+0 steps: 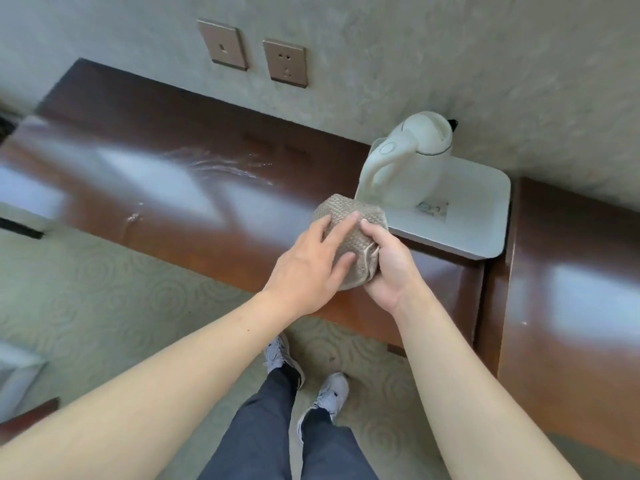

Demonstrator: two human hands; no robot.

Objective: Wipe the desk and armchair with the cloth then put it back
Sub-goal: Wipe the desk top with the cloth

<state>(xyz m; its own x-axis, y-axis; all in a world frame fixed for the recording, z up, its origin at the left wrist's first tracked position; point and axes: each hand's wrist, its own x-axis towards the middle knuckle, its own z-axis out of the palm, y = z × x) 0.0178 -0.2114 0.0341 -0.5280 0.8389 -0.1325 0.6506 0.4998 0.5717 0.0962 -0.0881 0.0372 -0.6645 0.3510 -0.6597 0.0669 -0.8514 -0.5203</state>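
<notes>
A beige knitted cloth (349,233), folded into a thick wad, is held above the near right part of the dark brown wooden desk (180,188). My right hand (388,268) grips the cloth's right side from below. My left hand (308,268) lies on top of it with the fingers spread flat across the fabric. Wet streaks (221,164) show on the desk's glossy top, left of the middle. No armchair is in view.
A white electric kettle (405,161) stands on a white tray (485,220) at the desk's right end, just behind the cloth. A second brown cabinet (575,292) adjoins on the right. Two wall sockets (256,53) sit above the desk. Patterned carpet (104,296) and my shoes (304,375) are below.
</notes>
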